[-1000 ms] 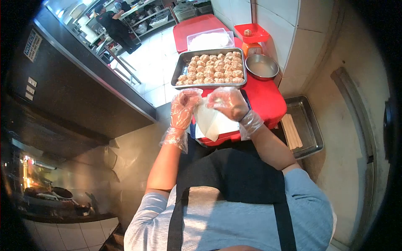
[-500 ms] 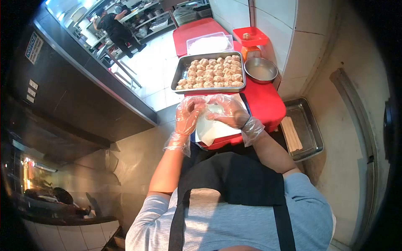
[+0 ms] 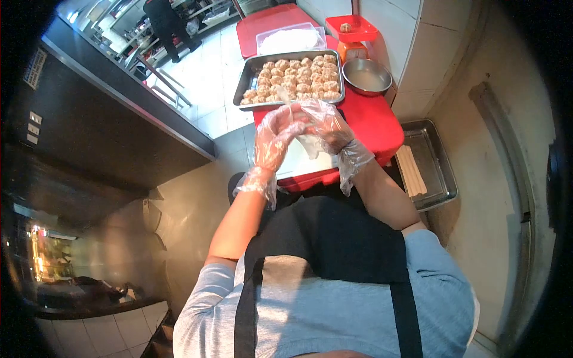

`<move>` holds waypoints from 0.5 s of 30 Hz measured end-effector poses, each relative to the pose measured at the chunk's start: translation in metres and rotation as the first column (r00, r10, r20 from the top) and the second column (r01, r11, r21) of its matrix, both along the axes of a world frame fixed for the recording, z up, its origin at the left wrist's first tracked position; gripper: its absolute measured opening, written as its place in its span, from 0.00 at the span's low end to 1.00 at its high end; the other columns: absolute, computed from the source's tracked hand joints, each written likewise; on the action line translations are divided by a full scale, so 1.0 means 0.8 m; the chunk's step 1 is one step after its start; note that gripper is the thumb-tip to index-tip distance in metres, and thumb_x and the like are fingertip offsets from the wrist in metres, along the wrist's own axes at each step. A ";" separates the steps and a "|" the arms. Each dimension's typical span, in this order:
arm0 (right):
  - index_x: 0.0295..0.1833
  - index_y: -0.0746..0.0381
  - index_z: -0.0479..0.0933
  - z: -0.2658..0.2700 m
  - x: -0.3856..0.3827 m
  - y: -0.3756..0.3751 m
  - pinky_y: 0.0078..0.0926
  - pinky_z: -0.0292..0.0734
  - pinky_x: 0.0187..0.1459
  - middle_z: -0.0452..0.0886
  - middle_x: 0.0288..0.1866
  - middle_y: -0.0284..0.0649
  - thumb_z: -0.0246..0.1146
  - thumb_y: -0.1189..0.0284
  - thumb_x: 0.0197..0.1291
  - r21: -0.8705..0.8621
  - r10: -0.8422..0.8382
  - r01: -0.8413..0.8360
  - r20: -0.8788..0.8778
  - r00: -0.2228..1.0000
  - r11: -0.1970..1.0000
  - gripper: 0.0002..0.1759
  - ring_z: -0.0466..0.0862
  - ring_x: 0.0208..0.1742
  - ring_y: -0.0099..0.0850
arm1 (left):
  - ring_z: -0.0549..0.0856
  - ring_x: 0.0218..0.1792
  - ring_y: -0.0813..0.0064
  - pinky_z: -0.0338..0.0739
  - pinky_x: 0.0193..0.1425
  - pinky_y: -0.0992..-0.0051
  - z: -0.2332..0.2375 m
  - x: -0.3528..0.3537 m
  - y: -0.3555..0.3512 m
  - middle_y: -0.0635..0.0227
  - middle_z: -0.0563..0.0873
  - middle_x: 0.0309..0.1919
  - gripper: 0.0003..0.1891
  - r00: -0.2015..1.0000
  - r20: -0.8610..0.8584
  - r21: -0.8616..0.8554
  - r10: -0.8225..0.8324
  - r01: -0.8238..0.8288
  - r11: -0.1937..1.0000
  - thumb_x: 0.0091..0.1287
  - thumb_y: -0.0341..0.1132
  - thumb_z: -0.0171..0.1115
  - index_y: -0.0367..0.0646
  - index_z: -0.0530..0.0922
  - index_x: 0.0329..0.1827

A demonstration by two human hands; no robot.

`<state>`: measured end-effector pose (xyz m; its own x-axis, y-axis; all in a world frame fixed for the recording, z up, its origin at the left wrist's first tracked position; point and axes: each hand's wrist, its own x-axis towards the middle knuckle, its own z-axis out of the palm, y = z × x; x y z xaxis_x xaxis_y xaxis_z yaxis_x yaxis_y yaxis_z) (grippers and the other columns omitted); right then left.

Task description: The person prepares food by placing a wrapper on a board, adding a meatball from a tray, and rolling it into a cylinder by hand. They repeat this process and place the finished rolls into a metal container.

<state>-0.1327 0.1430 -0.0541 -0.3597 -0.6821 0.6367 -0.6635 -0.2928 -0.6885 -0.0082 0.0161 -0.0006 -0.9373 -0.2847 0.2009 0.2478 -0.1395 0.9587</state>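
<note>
My left hand (image 3: 276, 142) and my right hand (image 3: 329, 128), both in clear plastic gloves, meet in front of me with fingers curled inward. Between them they hold a thin white wrapper sheet (image 3: 311, 147); one flap hangs below the fingers and a pale tip sticks up above. Whether anything sits inside the wrapper is hidden by my fingers. Under the hands lies a flat white surface (image 3: 303, 164) on the red table. Just beyond stands a metal tray (image 3: 246, 79) holding rows of lumpy, light-brown filling balls (image 3: 298, 74).
On the red table (image 3: 376, 122) stand a metal bowl (image 3: 367, 77), an orange scale (image 3: 352, 50) with one ball on its red pan, and a clear container (image 3: 292, 39) of white sheets. A second metal tray (image 3: 439, 161) sits lower right. A person (image 3: 164, 24) stands far back.
The wrapper, earlier draped toward me over the white surface, is now lifted and gathered between my hands. Both hands have come up nearer the ball tray. The whole view has shifted slightly.
</note>
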 end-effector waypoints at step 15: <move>0.57 0.68 0.77 0.058 0.032 0.002 0.28 0.79 0.48 0.84 0.49 0.42 0.73 0.63 0.54 0.060 -0.061 0.034 0.552 0.831 0.998 0.28 0.84 0.47 0.30 | 0.84 0.41 0.79 0.79 0.48 0.79 -0.023 -0.011 -0.027 0.68 0.86 0.42 0.13 0.977 0.156 0.175 0.142 -0.169 0.970 0.68 0.31 0.64 0.37 0.81 0.53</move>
